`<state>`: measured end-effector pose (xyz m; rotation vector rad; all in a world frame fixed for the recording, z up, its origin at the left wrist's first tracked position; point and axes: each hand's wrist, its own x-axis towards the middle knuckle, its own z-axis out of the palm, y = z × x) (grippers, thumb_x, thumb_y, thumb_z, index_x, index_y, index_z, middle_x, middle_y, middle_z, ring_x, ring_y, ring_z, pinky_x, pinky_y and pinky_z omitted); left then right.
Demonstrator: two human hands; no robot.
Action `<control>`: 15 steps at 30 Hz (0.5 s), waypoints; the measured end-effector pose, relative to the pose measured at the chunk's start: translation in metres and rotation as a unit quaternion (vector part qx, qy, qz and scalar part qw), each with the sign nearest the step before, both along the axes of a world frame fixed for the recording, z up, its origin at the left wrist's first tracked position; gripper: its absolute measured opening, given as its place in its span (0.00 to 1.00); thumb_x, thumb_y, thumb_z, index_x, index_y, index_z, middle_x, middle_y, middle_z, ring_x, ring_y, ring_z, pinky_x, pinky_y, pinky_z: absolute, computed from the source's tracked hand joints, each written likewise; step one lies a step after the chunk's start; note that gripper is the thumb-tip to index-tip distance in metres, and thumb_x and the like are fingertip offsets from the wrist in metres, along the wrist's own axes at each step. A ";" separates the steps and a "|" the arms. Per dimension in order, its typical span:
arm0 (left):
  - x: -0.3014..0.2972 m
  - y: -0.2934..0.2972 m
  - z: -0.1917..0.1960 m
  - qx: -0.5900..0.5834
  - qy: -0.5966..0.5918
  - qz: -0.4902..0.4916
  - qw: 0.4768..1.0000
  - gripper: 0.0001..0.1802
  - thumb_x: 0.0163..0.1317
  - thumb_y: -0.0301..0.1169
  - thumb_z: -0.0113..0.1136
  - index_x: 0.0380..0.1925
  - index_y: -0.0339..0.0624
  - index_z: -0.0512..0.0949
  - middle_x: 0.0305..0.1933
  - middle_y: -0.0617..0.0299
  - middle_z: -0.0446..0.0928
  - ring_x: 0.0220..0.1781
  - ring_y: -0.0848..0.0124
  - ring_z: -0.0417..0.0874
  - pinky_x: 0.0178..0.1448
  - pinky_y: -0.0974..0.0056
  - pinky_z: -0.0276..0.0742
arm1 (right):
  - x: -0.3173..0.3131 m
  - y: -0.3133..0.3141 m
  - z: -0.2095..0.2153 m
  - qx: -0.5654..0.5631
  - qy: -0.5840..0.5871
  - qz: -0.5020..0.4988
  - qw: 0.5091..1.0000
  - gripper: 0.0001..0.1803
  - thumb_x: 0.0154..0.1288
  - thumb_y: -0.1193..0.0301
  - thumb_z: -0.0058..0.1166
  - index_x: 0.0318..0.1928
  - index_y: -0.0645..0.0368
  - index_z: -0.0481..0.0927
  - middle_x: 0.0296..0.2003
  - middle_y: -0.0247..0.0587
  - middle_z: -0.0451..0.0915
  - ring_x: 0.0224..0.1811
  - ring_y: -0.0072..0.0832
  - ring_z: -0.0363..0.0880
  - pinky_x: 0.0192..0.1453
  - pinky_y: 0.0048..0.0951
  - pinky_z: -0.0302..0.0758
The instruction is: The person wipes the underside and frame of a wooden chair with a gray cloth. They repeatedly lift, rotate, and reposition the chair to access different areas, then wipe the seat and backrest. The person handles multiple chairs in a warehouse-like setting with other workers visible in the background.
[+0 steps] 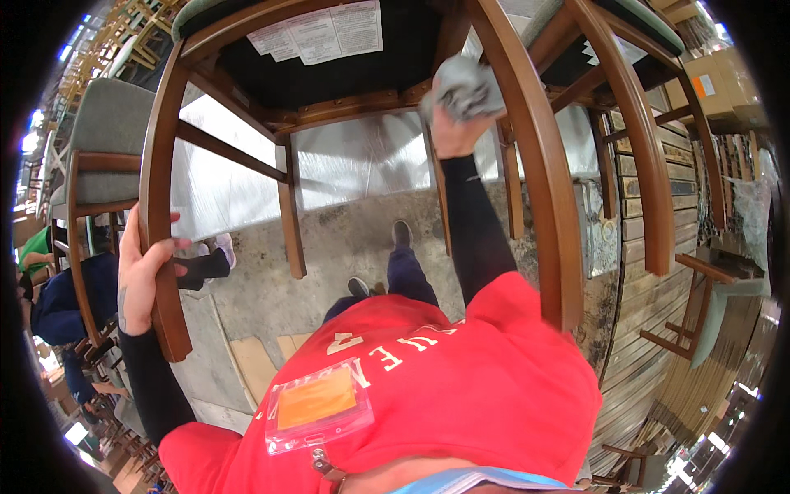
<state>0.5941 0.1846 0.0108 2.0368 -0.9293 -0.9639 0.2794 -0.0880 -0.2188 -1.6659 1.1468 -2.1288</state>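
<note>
A brown wooden chair [527,123] stands before me with its legs pointing my way, the dark underside of its seat and the paper labels on it [341,37] in sight. My left hand [146,262] is wrapped around the chair's left leg, fingers and thumb closing on it. Up at the right, inside the near right leg, my right hand [461,132] grips a bunched grey cloth [467,86]. The cloth is slightly blurred and is at the frame by the seat's corner; whether it touches the wood I cannot tell.
A similar chair [650,165] stands close on the right, and a grey-backed one [111,123] on the left. Behind are plastic-wrapped surfaces [362,156]. Wooden slats [650,288], cartons [724,86] and a tipped chair [699,317] lie rightward. Another person [74,296] is at the left.
</note>
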 end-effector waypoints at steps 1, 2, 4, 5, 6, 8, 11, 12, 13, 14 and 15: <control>-0.001 0.000 0.003 0.011 0.021 0.013 1.000 0.38 0.58 0.23 0.52 0.73 0.39 0.60 0.58 0.54 0.76 0.45 0.71 0.84 0.37 0.69 0.80 | -0.004 0.016 -0.038 0.071 0.116 -0.041 0.990 0.45 0.47 0.71 0.75 0.63 0.67 0.62 0.62 0.60 0.64 0.63 0.49 0.70 0.68 0.48 0.69; -0.001 -0.002 0.004 0.006 0.019 0.017 1.000 0.39 0.58 0.23 0.52 0.73 0.39 0.60 0.58 0.54 0.76 0.45 0.71 0.84 0.38 0.69 0.80 | -0.011 0.031 -0.071 0.124 0.237 -0.083 0.960 0.44 0.48 0.73 0.71 0.63 0.64 0.58 0.67 0.66 0.55 0.65 0.58 0.65 0.69 0.50 0.66; -0.001 -0.006 0.005 -0.016 0.023 0.015 0.999 0.39 0.58 0.23 0.52 0.73 0.40 0.59 0.58 0.54 0.76 0.45 0.71 0.84 0.38 0.69 0.80 | -0.038 0.059 -0.135 0.299 0.232 0.038 0.925 0.41 0.44 0.74 0.67 0.58 0.66 0.59 0.65 0.68 0.53 0.70 0.64 0.56 0.73 0.56 0.58; 0.000 -0.004 0.006 -0.003 0.022 0.030 0.999 0.40 0.58 0.23 0.52 0.74 0.40 0.59 0.58 0.54 0.76 0.45 0.71 0.84 0.39 0.69 0.80 | -0.046 0.070 -0.150 0.349 0.232 0.100 0.903 0.41 0.45 0.74 0.68 0.59 0.66 0.59 0.65 0.67 0.55 0.70 0.64 0.55 0.75 0.53 0.55; -0.001 0.000 0.004 -0.011 0.020 0.048 0.999 0.40 0.58 0.23 0.52 0.74 0.40 0.59 0.58 0.53 0.76 0.45 0.71 0.83 0.39 0.69 0.80 | -0.033 0.084 -0.148 0.369 0.212 0.089 0.900 0.41 0.46 0.73 0.70 0.58 0.64 0.59 0.65 0.62 0.56 0.72 0.58 0.55 0.77 0.48 0.53; -0.004 0.000 -0.001 -0.021 0.029 0.052 0.998 0.40 0.57 0.23 0.53 0.74 0.40 0.60 0.59 0.53 0.76 0.45 0.71 0.83 0.39 0.68 0.80 | -0.032 0.072 -0.125 0.346 0.014 0.135 0.929 0.44 0.48 0.74 0.70 0.62 0.65 0.57 0.66 0.58 0.57 0.75 0.51 0.54 0.78 0.48 0.53; -0.002 0.001 -0.005 -0.019 0.036 0.038 0.998 0.40 0.56 0.24 0.52 0.73 0.37 0.60 0.59 0.52 0.76 0.45 0.70 0.84 0.41 0.68 0.81 | -0.016 0.024 -0.033 0.165 -0.014 0.027 0.986 0.49 0.49 0.77 0.70 0.69 0.68 0.54 0.69 0.59 0.57 0.73 0.47 0.59 0.78 0.48 0.53; -0.002 0.002 -0.004 -0.022 0.039 0.035 0.998 0.40 0.56 0.23 0.52 0.72 0.37 0.60 0.59 0.52 0.76 0.45 0.70 0.84 0.41 0.68 0.81 | -0.013 0.012 -0.008 0.106 0.001 -0.005 0.994 0.47 0.50 0.76 0.70 0.67 0.70 0.57 0.69 0.60 0.60 0.72 0.47 0.62 0.77 0.47 0.55; -0.003 0.002 -0.004 -0.018 0.043 0.036 0.998 0.40 0.55 0.23 0.52 0.72 0.35 0.60 0.59 0.50 0.75 0.45 0.69 0.84 0.42 0.67 0.81 | -0.010 0.000 0.016 0.048 0.020 -0.040 0.998 0.44 0.50 0.76 0.70 0.66 0.71 0.60 0.68 0.61 0.63 0.70 0.47 0.65 0.76 0.46 0.58; -0.003 0.006 -0.004 -0.022 0.047 0.041 0.998 0.41 0.55 0.23 0.52 0.73 0.35 0.59 0.60 0.50 0.75 0.46 0.68 0.84 0.42 0.67 0.81 | -0.001 -0.006 0.033 0.010 0.046 -0.098 0.994 0.40 0.51 0.75 0.71 0.63 0.72 0.65 0.66 0.61 0.67 0.67 0.47 0.69 0.73 0.45 0.62; -0.003 0.010 -0.004 -0.026 0.048 0.046 0.997 0.41 0.55 0.24 0.52 0.73 0.35 0.59 0.60 0.50 0.75 0.46 0.68 0.83 0.43 0.67 0.81 | 0.006 -0.010 0.037 -0.029 0.071 -0.155 0.985 0.36 0.51 0.75 0.71 0.60 0.73 0.69 0.63 0.62 0.72 0.64 0.46 0.73 0.71 0.44 0.66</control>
